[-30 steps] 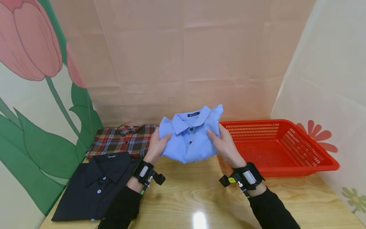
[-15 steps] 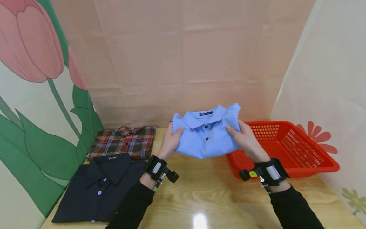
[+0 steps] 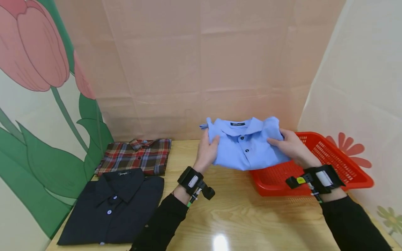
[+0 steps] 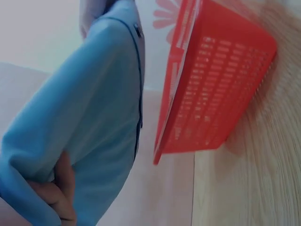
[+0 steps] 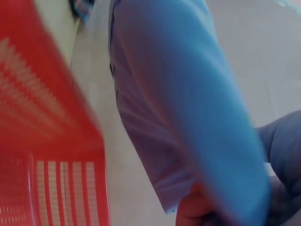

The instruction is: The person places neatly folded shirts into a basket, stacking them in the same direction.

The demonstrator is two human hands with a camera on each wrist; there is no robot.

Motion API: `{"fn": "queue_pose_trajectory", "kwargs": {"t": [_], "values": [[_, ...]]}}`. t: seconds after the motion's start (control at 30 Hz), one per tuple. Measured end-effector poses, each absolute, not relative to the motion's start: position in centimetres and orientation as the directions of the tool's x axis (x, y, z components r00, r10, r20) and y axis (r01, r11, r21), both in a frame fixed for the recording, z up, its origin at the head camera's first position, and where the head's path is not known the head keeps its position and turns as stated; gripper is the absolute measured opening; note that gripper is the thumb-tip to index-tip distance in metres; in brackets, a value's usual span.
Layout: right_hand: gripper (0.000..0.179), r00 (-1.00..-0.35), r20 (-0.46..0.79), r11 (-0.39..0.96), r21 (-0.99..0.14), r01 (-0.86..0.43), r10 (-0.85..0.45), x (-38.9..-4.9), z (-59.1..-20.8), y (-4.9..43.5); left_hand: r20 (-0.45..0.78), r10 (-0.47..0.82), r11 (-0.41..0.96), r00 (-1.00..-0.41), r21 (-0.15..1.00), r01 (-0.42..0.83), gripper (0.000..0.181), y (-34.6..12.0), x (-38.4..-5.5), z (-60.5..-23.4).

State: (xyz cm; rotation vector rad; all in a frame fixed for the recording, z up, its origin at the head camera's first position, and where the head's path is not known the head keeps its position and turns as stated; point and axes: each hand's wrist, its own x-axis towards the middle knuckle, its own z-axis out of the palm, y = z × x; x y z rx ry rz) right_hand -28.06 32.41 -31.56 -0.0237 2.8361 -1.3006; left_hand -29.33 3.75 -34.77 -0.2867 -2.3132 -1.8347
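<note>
A folded light blue shirt with a dark collar label and dark buttons hangs in the air between my hands. My left hand grips its left side, thumb on the front; in the left wrist view, curled fingers show against the cloth's underside. At the opposite side my right hand holds the shirt, thumb in front and the other fingers behind. The shirt's right part is over the left end of a red plastic basket, covering some of its rim. Part of the shirt is blurred in the right wrist view.
On the table's left side lie a folded black shirt and, behind it, a folded plaid shirt. The wooden table extends in front of the basket. A pinkish sheet hangs at the back.
Both hands have carried the blue shirt to the right, from between the plaid shirt and the basket to partly over the basket. The folded shirts on the left and the basket stay put.
</note>
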Motion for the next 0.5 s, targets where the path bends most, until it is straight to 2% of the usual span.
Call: {"fn": "queue_pose_trajectory", "kwargs": {"t": [0.2,0.4,0.5], "values": [[0.08,-0.997,-0.081,0.681,-0.73,0.049,-0.015,-29.0,-31.5,34.8,0.297,0.052,0.269,-0.953,0.915,0.3,0.053,6.2,-29.6,-34.4],[0.09,-0.991,-0.132,0.704,-0.703,0.103,0.014,-29.8,-31.5,36.6,0.324,0.064,0.242,-0.944,0.912,0.33,0.052,8.3,-29.7,-34.5],[0.089,-0.991,-0.131,0.712,-0.693,0.115,0.032,-30.1,-31.5,37.6,0.331,0.057,0.225,-0.942,0.915,0.335,0.051,9.3,-29.8,-34.7]]}}
